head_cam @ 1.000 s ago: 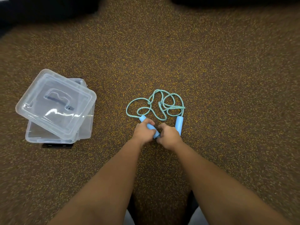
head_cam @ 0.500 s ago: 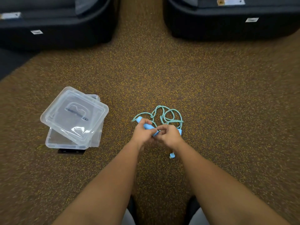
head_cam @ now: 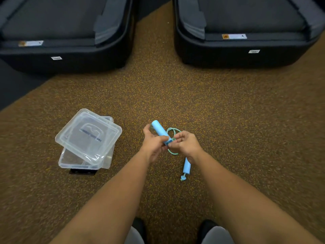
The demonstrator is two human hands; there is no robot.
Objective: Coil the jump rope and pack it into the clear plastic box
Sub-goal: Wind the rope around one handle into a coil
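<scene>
**Blue handle [head_cam: 161,132] held, coiling barely begun**

The left hand [head_cam: 153,146] grips it, long axis slanting away and leftward; the right hand [head_cam: 187,145] pinches the rope [head_cam: 173,131] at its near end. A second handle [head_cam: 186,167] hangs below. The clear plastic box [head_cam: 82,162], lid [head_cam: 88,136] askew, lies left, nearer the left hand.

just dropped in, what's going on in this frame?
A person is gathering up a jump rope over a speckled floor. The left hand grips one blue handle, tilted up and away, while the right hand pinches the rope at that handle's near end. The second handle shows below the right wrist. The clear plastic box sits on the floor to the left, its lid lying askew on top. Nothing is coiled or packed yet.
</scene>
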